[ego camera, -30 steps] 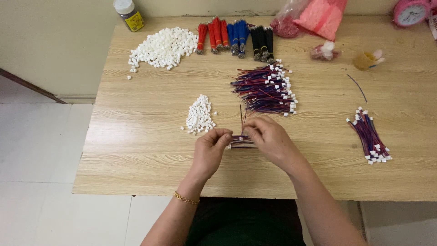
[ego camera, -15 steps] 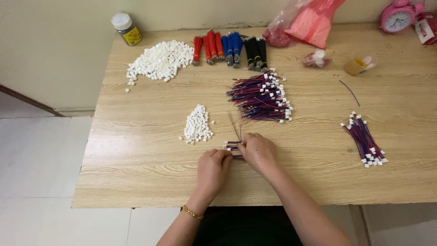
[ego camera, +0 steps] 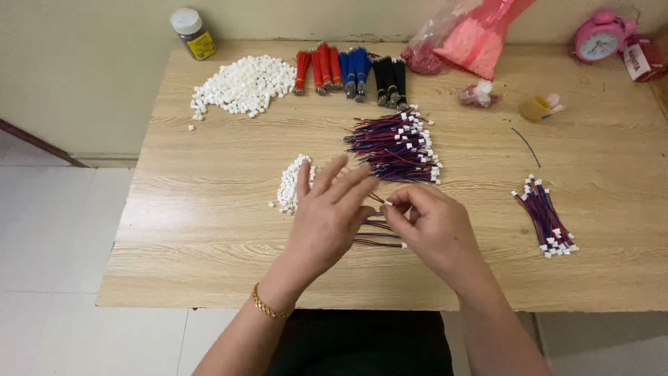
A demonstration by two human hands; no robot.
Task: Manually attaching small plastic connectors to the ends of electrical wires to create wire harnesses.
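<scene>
Here a small white connector (ego camera: 387, 203) on thin red and blue wires (ego camera: 379, 241) is pinched at the fingertips of the right hand (ego camera: 433, 231), just above the wooden table (ego camera: 209, 230) near its front edge. The left hand (ego camera: 327, 216) is held over them with fingers spread, gripping nothing that can be seen. The step would best be done with the wires kept straight and the pinch kept close to the connector.

Matt pale wood-grain laminate surface (ego camera: 209, 230), glossy white plastic connectors (ego camera: 243, 83), thin plastic-coated red and blue wires (ego camera: 390, 143), crinkled shiny clear and pink plastic bag (ego camera: 480, 35), glossy pink plastic clock (ego camera: 598, 38), gold metal bracelet (ego camera: 268, 306)
</scene>
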